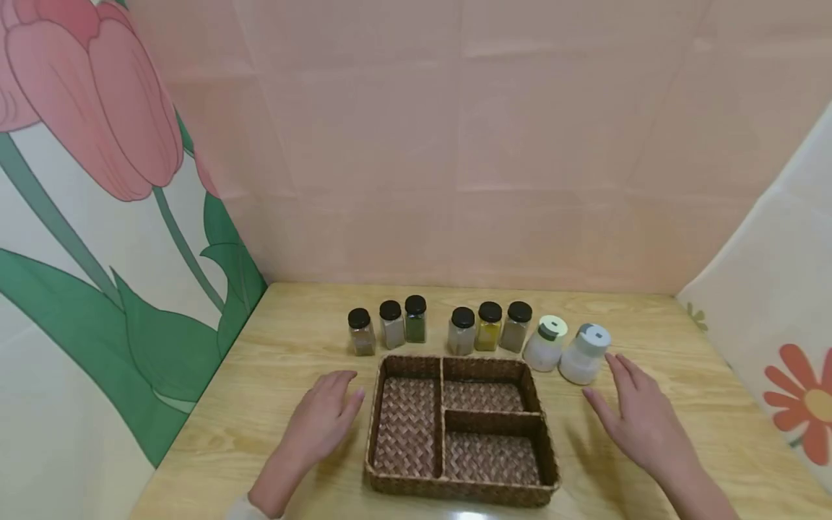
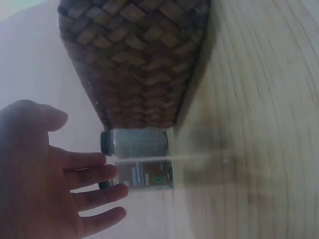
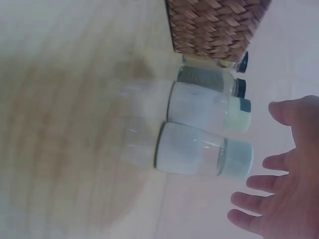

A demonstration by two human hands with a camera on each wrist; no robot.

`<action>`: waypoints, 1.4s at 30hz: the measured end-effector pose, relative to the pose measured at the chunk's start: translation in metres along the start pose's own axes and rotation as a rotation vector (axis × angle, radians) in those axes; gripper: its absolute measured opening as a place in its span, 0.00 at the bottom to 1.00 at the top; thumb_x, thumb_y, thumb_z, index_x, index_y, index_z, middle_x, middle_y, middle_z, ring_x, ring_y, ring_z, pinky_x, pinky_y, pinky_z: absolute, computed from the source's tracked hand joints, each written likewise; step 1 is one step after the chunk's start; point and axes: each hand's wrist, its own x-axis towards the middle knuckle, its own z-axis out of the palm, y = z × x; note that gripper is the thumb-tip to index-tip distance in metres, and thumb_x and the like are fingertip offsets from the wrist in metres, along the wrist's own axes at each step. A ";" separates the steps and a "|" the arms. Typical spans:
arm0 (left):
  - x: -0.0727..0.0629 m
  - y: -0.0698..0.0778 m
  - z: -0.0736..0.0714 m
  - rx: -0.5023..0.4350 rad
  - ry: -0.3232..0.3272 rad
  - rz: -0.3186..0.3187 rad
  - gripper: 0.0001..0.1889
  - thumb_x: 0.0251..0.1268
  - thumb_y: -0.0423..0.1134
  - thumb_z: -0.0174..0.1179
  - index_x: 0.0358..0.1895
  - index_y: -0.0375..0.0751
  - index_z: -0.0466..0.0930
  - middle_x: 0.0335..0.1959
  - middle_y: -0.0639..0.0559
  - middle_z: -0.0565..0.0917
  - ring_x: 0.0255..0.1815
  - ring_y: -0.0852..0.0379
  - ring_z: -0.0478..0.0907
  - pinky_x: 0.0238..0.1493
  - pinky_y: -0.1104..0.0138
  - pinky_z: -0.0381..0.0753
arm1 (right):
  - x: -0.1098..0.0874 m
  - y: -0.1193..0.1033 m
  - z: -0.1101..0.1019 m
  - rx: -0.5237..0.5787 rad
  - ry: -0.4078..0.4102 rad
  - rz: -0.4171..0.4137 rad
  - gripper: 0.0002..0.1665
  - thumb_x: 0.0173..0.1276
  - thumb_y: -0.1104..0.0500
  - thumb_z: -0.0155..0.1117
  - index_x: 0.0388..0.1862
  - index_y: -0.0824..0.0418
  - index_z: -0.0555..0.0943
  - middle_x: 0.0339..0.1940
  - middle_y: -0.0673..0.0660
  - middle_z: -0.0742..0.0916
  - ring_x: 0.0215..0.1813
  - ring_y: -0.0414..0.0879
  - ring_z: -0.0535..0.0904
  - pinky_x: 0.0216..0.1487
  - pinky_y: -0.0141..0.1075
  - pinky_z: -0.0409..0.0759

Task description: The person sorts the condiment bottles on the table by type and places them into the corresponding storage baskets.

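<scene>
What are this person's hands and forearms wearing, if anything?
The left hand and right hand are bare, with no gloves, rings or markings visible. A pale sleeve cuff shows on the left forearm; no sleeve shows on the right forearm.

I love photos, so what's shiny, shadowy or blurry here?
Head view: white glare on the pale wooden table near the brown woven rectangular basket, faint shadow beside the right hand; left wrist view: blurry lettering on a black-lidded square glass jar; right wrist view: two white-filled glass shakers reflected in the table.
</scene>
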 end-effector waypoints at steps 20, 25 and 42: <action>-0.004 0.021 0.005 -0.102 -0.142 -0.061 0.37 0.78 0.65 0.43 0.68 0.34 0.73 0.65 0.37 0.77 0.66 0.38 0.74 0.66 0.43 0.76 | 0.029 0.002 -0.011 0.078 0.035 0.003 0.50 0.73 0.46 0.64 0.78 0.75 0.55 0.70 0.84 0.64 0.66 0.82 0.60 0.61 0.78 0.61; -0.003 0.023 0.008 -0.121 -0.182 -0.073 0.40 0.76 0.68 0.40 0.67 0.33 0.74 0.64 0.37 0.78 0.65 0.38 0.76 0.63 0.43 0.77 | 0.034 0.002 -0.011 0.074 0.022 0.016 0.49 0.74 0.46 0.63 0.78 0.75 0.55 0.70 0.83 0.64 0.67 0.81 0.60 0.62 0.77 0.61; -0.008 0.023 0.025 -0.149 -0.089 0.002 0.36 0.82 0.59 0.38 0.79 0.36 0.55 0.77 0.37 0.63 0.76 0.38 0.63 0.74 0.44 0.66 | 0.049 0.003 -0.008 0.110 -0.020 0.029 0.49 0.75 0.46 0.62 0.78 0.76 0.53 0.71 0.83 0.61 0.69 0.80 0.58 0.63 0.76 0.61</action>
